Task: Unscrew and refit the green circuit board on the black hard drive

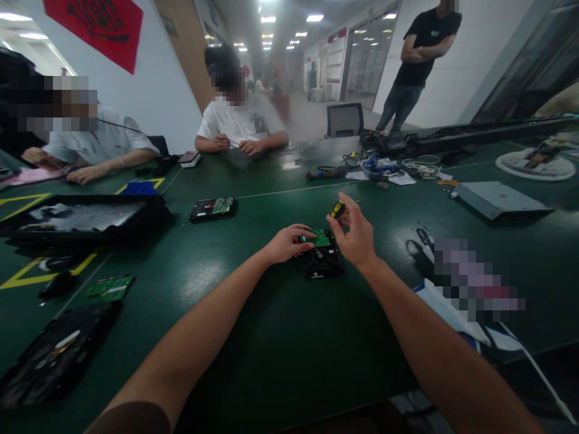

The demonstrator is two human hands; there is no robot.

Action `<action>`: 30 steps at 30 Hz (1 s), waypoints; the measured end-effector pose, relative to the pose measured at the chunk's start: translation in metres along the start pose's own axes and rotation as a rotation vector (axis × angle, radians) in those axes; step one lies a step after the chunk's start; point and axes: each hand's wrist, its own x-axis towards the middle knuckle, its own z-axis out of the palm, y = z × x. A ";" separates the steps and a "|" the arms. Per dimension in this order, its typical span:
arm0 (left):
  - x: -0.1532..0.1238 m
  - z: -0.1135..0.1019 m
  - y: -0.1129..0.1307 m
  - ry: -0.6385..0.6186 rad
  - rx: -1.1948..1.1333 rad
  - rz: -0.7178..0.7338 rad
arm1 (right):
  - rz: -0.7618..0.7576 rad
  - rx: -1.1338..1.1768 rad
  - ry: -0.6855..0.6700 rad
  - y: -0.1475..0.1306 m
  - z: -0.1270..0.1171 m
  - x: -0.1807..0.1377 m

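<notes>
A black hard drive [322,263] with a green circuit board [321,237] on its upper face lies on the table in front of me. My left hand [292,243] grips its left side, with fingers resting over the board. Just above the drive's right corner, my right hand [355,232] pinches a short yellow-and-black screwdriver [337,209] between thumb and fingers. Whether its tip touches the drive cannot be made out.
Another hard drive [213,209] lies farther left. At the left are a black tray [85,217], a loose green board [111,288] and a black casing [61,349]. Cables [380,166] and a grey metal box [502,200] stand right. Two people sit opposite; another stands behind.
</notes>
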 end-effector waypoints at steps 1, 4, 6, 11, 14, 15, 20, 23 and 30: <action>0.000 0.000 0.000 -0.001 0.000 0.001 | 0.005 -0.004 -0.003 0.000 0.000 0.000; 0.000 0.000 0.001 0.004 0.001 -0.003 | 0.009 -0.010 -0.009 -0.001 0.000 0.000; 0.000 0.000 0.003 0.003 0.002 -0.004 | 0.006 -0.014 -0.010 -0.001 0.000 -0.001; 0.000 0.000 0.005 -0.002 0.004 -0.008 | 0.014 -0.009 -0.014 0.000 -0.001 0.000; -0.001 0.001 0.005 0.005 0.000 -0.008 | 0.003 -0.006 -0.011 -0.002 -0.001 0.000; -0.001 0.001 0.005 0.007 0.002 -0.006 | -0.005 -0.013 -0.008 -0.003 -0.002 0.001; -0.001 0.000 0.005 0.006 0.005 -0.004 | -0.016 -0.027 -0.015 -0.007 -0.002 0.001; -0.001 0.000 0.005 0.006 0.002 -0.004 | -0.025 -0.025 -0.014 -0.008 -0.001 0.000; -0.001 0.000 0.002 0.007 0.011 -0.004 | -0.048 -0.086 -0.021 -0.011 -0.002 0.001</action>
